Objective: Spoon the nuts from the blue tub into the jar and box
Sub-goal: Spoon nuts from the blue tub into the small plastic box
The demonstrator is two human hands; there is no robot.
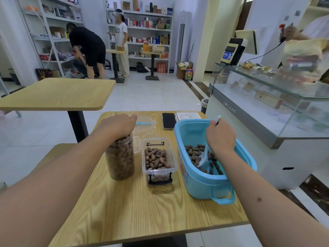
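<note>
A tall clear jar [120, 157], nearly full of brown nuts, stands at the left of the wooden table [142, 211]. My left hand [118, 124] grips its top and hides the mouth. A clear box [159, 160] holding nuts sits just right of the jar. The blue tub [210, 182] stands at the right with a layer of nuts [194, 152] on its bottom. My right hand [220, 135] holds a clear plastic spoon [204, 156] by the handle, its bowl down among the tub's nuts.
A clear lid with a blue strip [145, 124], a black phone [168, 121] and a paper sheet [188, 115] lie at the table's far edge. A glass counter [267, 107] stands to the right, a second table [58, 94] to the left. Two people stand by far shelves.
</note>
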